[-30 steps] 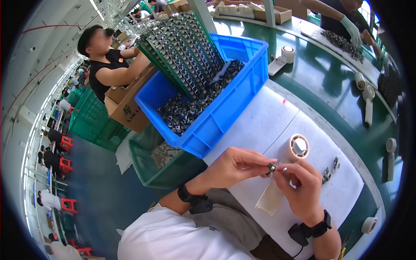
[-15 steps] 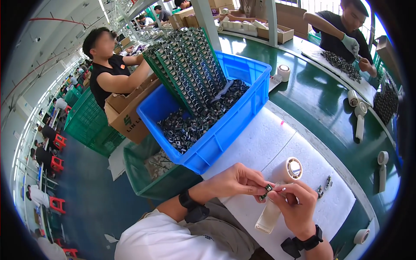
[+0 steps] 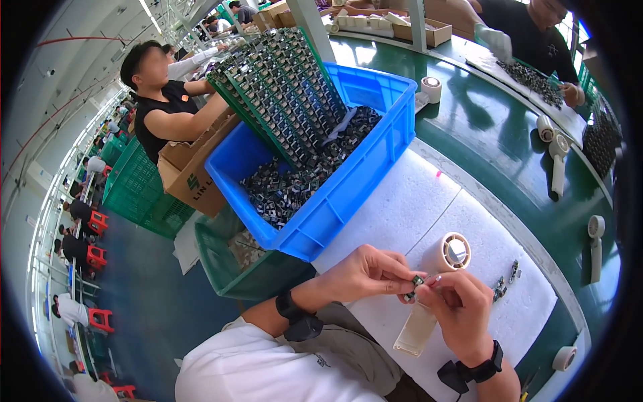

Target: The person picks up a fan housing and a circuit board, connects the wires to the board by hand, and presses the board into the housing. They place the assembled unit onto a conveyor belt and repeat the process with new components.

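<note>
Over the white sheet (image 3: 429,177), inside its near edge, your left hand (image 3: 362,276) grips a circuit board (image 3: 416,282), likely light, stiff, fragile, best held edgewise; your right hand (image 3: 462,307) pinches beside it, contents unclear.

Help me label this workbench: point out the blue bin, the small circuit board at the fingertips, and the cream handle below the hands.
Blue bin (image 3: 351,192), head view: outer side wall.
Circuit board (image 3: 416,281), head view: exposed face.
Cream handle (image 3: 415,331), head view: visible middle.
</note>
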